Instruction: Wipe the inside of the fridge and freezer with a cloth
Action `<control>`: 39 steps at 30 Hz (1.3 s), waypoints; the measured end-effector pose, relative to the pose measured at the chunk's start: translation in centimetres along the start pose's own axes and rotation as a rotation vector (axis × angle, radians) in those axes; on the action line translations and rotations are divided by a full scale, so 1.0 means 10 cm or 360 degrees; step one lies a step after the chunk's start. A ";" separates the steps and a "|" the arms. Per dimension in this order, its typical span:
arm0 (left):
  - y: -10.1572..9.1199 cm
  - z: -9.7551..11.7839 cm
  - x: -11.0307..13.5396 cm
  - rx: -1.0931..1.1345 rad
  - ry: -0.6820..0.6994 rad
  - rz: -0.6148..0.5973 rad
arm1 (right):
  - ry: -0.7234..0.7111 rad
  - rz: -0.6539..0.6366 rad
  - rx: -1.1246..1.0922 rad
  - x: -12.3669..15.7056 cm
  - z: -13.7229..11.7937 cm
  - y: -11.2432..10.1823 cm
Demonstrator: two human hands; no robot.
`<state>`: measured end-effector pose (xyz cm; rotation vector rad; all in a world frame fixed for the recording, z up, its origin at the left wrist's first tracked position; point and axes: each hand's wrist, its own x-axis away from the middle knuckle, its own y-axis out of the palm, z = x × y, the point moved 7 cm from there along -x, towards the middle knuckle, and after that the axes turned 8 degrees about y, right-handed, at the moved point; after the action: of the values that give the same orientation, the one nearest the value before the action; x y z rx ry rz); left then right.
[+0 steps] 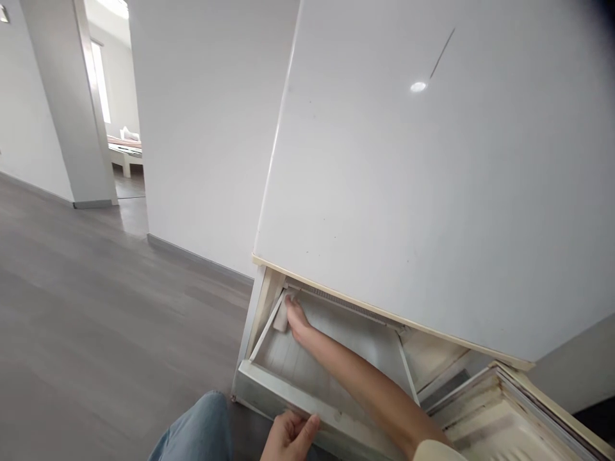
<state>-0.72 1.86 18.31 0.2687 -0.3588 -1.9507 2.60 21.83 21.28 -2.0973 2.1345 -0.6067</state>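
A whitish translucent drawer (269,378) is pulled partway out of a white fridge-like cabinet (365,192). My right hand (295,317) reaches inside it, at the back left corner. Its fingers close on a pale cloth or pad (281,320), pressed against the drawer's left side wall; the exact kind is unclear. At the front, my left hand (291,435) has its fingers curled with the thumb at the drawer's front panel, gripping it near the middle. My right forearm crosses over the drawer floor and hides part of it.
An opened door (509,422) with a stained, cream inner liner juts out at the lower right. My knee (202,426) in blue jeans is left of the drawer. Grey wood-look floor (106,333) stretches left toward a doorway, where a bed frame (125,153) shows.
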 end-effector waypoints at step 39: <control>-0.06 -0.18 0.00 -0.0236 -0.0198 -0.0132 | -0.0049 0.0333 0.1741 -0.19 0.79 -1.61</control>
<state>-0.64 1.85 16.43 0.0671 -0.2857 -2.0695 20.50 22.33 19.06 -1.2340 1.3941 -1.2929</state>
